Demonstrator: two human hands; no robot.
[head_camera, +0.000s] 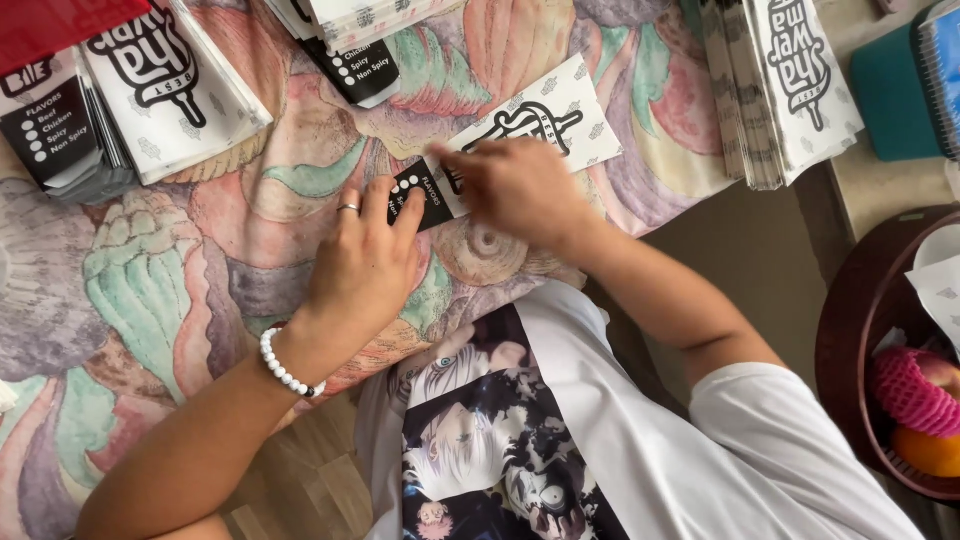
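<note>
On the patterned cloth (150, 290), at centre: a flat white paper sleeve with a black end (520, 135), lying slantwise from seven o'clock up to one o'clock. Left hand (365, 255), ringed and wearing a white bead bracelet (285, 368), spread flat, fingertips pinning the black end at the hand's one o'clock. Right hand (515, 190), fingers curved loosely, pressing the white part, blurred, so exact grip unclear. Best done, judging by this: anchor firmly with the left, smooth with the right. Stacks of like sleeves (150, 80) at ten o'clock and at two o'clock (780, 80).
</note>
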